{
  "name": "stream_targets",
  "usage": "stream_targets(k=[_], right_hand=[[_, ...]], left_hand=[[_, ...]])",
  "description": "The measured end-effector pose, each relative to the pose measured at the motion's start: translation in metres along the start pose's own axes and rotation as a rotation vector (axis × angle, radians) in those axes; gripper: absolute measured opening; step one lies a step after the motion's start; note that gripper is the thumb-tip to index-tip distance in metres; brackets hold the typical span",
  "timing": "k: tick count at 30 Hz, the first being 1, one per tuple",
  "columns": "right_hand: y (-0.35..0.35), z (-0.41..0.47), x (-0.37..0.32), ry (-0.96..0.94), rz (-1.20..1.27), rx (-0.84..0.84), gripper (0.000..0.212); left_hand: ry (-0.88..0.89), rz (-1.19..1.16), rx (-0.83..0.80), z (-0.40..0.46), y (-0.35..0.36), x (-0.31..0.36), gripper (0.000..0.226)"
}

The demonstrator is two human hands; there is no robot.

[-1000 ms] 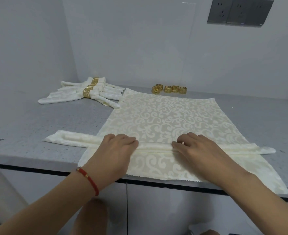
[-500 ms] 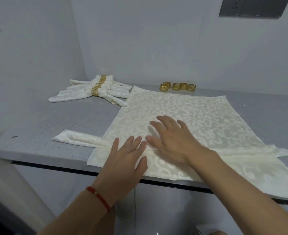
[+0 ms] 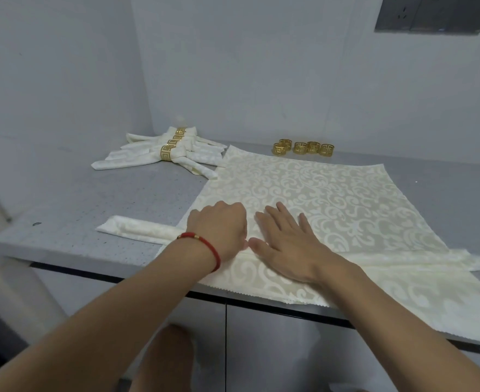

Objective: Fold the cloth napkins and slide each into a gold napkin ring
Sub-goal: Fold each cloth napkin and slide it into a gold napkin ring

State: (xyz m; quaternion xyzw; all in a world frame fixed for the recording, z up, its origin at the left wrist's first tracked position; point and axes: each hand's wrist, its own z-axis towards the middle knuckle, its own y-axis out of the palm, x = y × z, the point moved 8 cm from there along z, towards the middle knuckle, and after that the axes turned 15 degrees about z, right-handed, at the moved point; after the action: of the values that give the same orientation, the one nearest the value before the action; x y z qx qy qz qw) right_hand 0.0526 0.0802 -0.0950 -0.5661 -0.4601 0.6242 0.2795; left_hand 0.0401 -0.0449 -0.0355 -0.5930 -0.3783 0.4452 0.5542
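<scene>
This looks like a plain work corner indoors, perhaps a service or preparation room, though the exact kind of place cannot be told. A grey speckled bench (image 3: pixel 97 199) with a dark strip under its front edge sits over flat grey cupboard doors (image 3: pixel 275 343). Bare pale walls (image 3: pixel 233 66) meet in a corner behind it, and a dark panel of power sockets (image 3: pixel 431 12) is set high on the back wall. Table linen fits a dining trade: patterned cream napkins (image 3: pixel 318 193), a pile already ringed (image 3: pixel 162 157), and spare gold rings (image 3: pixel 303 147) in a row.
</scene>
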Motion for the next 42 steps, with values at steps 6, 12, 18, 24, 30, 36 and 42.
stream_targets(k=[6, 12, 18, 24, 30, 36, 42], right_hand=[[-0.003, -0.002, -0.001, 0.009, 0.069, -0.039, 0.071], [-0.004, -0.002, -0.003, 0.014, 0.032, -0.022, 0.071], [-0.005, -0.002, -0.004, 0.011, 0.062, -0.002, 0.076], [-0.003, 0.0, 0.001, 0.008, 0.11, -0.015, 0.079], [-0.035, 0.0, 0.009, 0.013, 0.63, 0.003, 0.044], [-0.095, -0.041, 0.048, 0.078, 0.455, -0.172, 0.019], [-0.083, -0.052, 0.061, 0.207, 0.182, -0.25, 0.017]], left_hand=[[0.212, 0.114, -0.367, 0.007, 0.007, 0.013, 0.034], [0.312, 0.38, -0.374, 0.018, 0.008, 0.03, 0.012], [0.289, -0.102, -0.64, 0.017, -0.006, 0.027, 0.021], [0.508, -0.342, -0.727, 0.014, -0.005, 0.016, 0.026], [0.614, -0.23, -0.541, 0.021, -0.001, 0.023, 0.006], [0.67, -0.078, -0.502, 0.021, -0.002, 0.04, 0.02], [0.617, -0.085, -0.475, 0.028, 0.001, 0.042, 0.03]])
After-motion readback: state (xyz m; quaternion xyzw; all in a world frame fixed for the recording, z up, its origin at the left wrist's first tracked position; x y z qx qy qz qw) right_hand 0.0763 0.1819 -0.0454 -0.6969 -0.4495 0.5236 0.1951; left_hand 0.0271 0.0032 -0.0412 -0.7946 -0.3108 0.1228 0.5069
